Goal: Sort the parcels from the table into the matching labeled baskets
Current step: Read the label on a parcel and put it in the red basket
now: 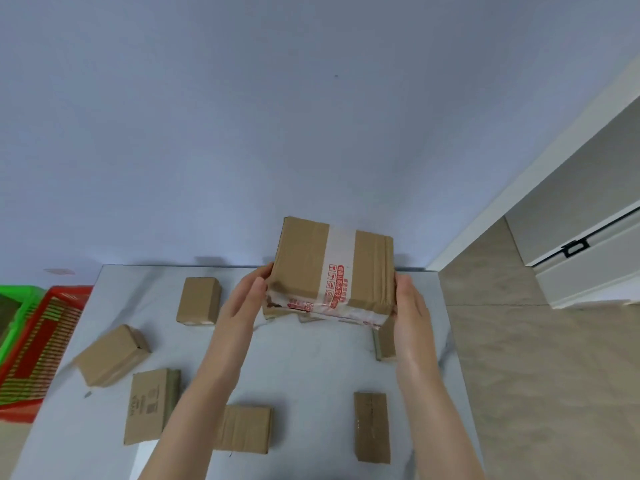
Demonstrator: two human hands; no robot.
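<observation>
A large cardboard parcel [311,261] with white tape and red print is lifted and tilted over the far middle of the white table [311,368]. My left hand [242,306] holds its left side, thumb toward the near edge. My right hand [412,306] holds its right side. Small brown parcels lie on the table: one at the back left [199,299], one tilted at the left [112,355], one printed box [149,407], and two near the front [244,429] [372,427]. Another parcel [386,337] shows partly behind my right hand.
A red basket [69,292] and a green basket [20,306] stand on the floor left of the table; I cannot read any labels on them. A wall rises behind the table. Tiled floor and a white cabinet [571,244] lie to the right.
</observation>
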